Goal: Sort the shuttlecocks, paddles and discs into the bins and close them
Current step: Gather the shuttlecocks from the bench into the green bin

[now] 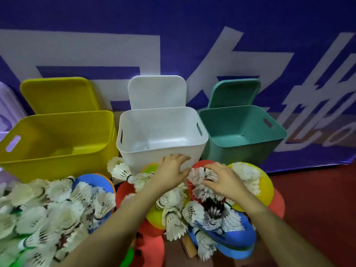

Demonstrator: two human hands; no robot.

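Shuttlecocks sit loose on the floor in front of the three bins: big heap at left, smaller clumps centre and right, mixed over blue paddles and coloured discs. No shuttlecocks visible inside any bin; all three look empty.

Left to right:
- yellow bin, its lid propped behind it.
- white bin, lid upright behind. left hand is low against its front wall, fingers loosely curled over the pile. Can't tell whether it actually holds anything.
- right hand is on a clump of shuttlecocks over a red disc, fingers curled down and pinching into the feathers.
- green bin, lid leaning back.

Step in hand, as I read it: scoop shuttlecocks first. Advice: gather by the cork ends or cup several loosely; squeezing the skirts will likely crush feathers. Lift clear of the discs underneath so they don't drag along. Pick one bin per item type and stick to it. White is nearest both hands.

Surface: dark red floor, no worktop. Behind the bins, a blue banner with large white characters. Pale purple object at far left edge, mostly cut off.
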